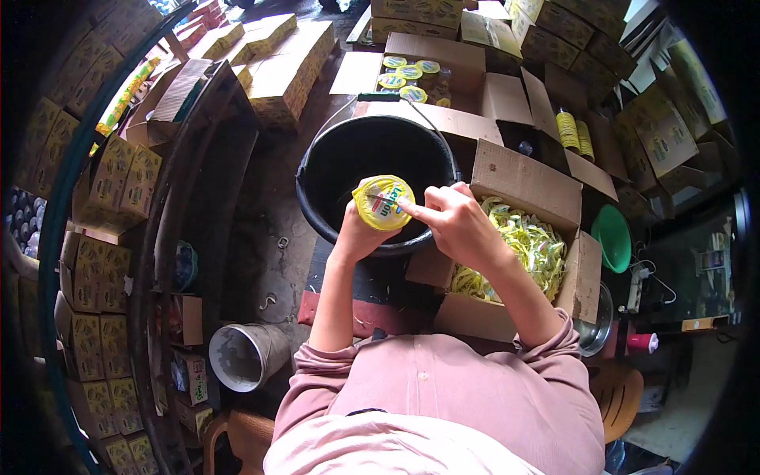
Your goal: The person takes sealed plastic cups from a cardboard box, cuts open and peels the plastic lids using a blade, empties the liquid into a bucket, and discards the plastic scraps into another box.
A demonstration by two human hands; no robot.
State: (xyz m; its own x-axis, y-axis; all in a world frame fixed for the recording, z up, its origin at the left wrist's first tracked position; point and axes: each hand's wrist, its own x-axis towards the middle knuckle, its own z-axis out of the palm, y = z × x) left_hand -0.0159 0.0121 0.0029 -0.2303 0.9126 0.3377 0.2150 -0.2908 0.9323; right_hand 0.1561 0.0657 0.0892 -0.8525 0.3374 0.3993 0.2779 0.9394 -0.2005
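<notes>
My left hand (361, 231) is closed around a drink cup (385, 203) with a yellow lid printed "Lemon", held over the near part of a black bucket (317, 158). My right hand (467, 226) has its index finger stretched out, the tip touching the right side of the lid; its other fingers are curled, and I see nothing held in them. The lower part of the cup is hidden by my left hand and the lid. Just right of my right forearm, an open carton (526, 176) holds a heap of yellow-green strips (526, 245).
Beyond the bucket, an open carton (443, 51) holds several yellow-lidded cups (408, 72). Yellow stacks (568, 131) stand in another carton. A green bowl (611, 237) is at right, a grey bucket (247, 356) at lower left. Shelves with boxes (99, 273) line the left.
</notes>
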